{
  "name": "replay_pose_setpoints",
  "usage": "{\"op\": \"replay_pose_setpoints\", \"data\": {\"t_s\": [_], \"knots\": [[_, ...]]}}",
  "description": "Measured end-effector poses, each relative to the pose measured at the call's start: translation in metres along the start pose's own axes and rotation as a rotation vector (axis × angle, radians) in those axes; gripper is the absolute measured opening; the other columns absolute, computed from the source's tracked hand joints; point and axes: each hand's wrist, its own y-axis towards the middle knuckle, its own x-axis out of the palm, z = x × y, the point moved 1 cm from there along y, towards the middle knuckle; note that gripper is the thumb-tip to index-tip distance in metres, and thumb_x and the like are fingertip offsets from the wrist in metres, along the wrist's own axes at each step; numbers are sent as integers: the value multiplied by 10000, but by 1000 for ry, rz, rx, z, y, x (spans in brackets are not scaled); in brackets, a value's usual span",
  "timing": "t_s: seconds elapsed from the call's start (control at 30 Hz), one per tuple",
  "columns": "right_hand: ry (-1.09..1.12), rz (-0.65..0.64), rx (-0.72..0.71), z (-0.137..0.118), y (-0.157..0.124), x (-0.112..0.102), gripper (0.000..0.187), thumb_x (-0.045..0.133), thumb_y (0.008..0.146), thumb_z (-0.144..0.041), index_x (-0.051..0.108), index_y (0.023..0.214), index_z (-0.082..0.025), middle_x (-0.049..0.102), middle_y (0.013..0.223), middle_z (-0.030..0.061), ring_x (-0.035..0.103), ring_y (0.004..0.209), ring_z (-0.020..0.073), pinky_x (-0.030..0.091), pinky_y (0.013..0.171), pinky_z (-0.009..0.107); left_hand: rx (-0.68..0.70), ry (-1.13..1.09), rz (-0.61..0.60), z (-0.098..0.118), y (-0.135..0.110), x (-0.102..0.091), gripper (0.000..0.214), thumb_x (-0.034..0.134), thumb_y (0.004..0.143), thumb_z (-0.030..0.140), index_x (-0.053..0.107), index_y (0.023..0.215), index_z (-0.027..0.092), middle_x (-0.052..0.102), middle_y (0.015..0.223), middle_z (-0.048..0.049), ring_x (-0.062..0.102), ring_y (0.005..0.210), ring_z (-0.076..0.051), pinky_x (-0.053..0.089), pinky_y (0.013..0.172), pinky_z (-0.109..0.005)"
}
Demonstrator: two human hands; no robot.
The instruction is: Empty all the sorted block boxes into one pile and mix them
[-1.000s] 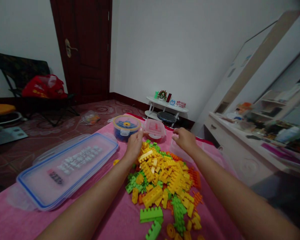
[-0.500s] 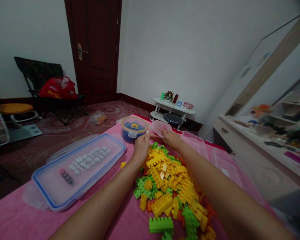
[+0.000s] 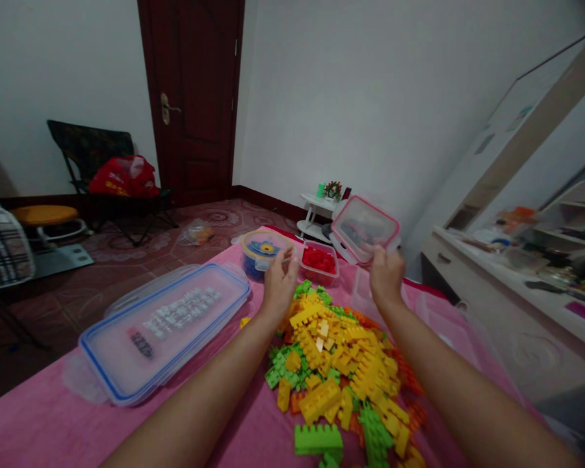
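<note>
My right hand (image 3: 387, 273) grips a clear container lid (image 3: 368, 221) with a red seal, raised and tilted above the far right of the table. Between my hands, a small clear box (image 3: 338, 272) stands without a lid, and red pieces (image 3: 318, 259) show inside it. My left hand (image 3: 281, 276) is empty, its fingers loosely apart, beside a round lidded container (image 3: 253, 257) with a yellow seal and blue contents. Below both hands spreads a pile of yellow, green and orange building blocks (image 3: 331, 351).
On the left of the pink cloth (image 3: 39, 429) lie large clear lids (image 3: 175, 328) with a blue seal. Clear boxes (image 3: 433, 325) stand along the right edge. Beyond the table is a white stand (image 3: 316, 203); a cluttered counter (image 3: 507, 260) is at right.
My right hand has lifted the lid off the small box and carried it up to the right, uncovering the red pieces. My left hand's fingers have opened, staying near the round container.
</note>
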Motion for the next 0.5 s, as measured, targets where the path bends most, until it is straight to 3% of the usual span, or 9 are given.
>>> {"op": "replay_pose_setpoints", "data": {"t_s": [0.1, 0.2, 0.3, 0.37, 0.43, 0.5], "knots": [[549, -92, 228, -15, -31, -15, 293, 503, 793, -331, 602, 994, -142, 688, 854, 62, 644, 677, 175, 542, 587, 301, -172, -198, 9, 14, 1, 4, 708, 621, 777, 448, 361, 1381, 187, 522, 1314, -141, 589, 1085, -219, 465, 909, -308], [768, -256, 352, -32, -66, -29, 267, 615, 737, -333, 614, 934, -152, 683, 775, 31, 639, 604, 162, 555, 544, 298, -288, -399, -30, 30, 1, 8, 712, 609, 785, 428, 318, 1397, 210, 590, 1227, -118, 640, 977, -211, 515, 819, -310], [736, -564, 416, -48, -88, -44, 374, 615, 773, -448, 612, 1020, -167, 692, 797, 61, 673, 659, 194, 558, 534, 286, -331, -416, -3, 46, 6, 0, 654, 595, 754, 263, 372, 1363, 182, 669, 1027, -88, 673, 804, -195, 542, 730, -322], [663, -747, 417, -55, -91, -55, 477, 566, 793, -544, 594, 1095, -175, 697, 851, 92, 689, 691, 213, 559, 537, 286, -346, -357, -16, 58, 15, -17, 639, 578, 718, 194, 418, 1337, 169, 680, 936, -75, 670, 704, -185, 549, 669, -325], [592, -832, 371, -57, -88, -67, 537, 520, 803, -595, 579, 1139, -181, 694, 941, 119, 695, 714, 217, 561, 555, 288, -305, -259, -61, 74, 29, -45, 575, 566, 704, 161, 506, 1277, 171, 681, 883, -65, 655, 636, -169, 547, 623, -316], [528, -829, 319, -54, -80, -75, 553, 498, 805, -611, 591, 1126, -170, 686, 1003, 142, 695, 714, 211, 556, 561, 283, -291, -102, -170, 91, 45, -81, 507, 557, 703, 125, 586, 1207, 163, 677, 833, -61, 639, 602, -159, 539, 610, -312]]}}
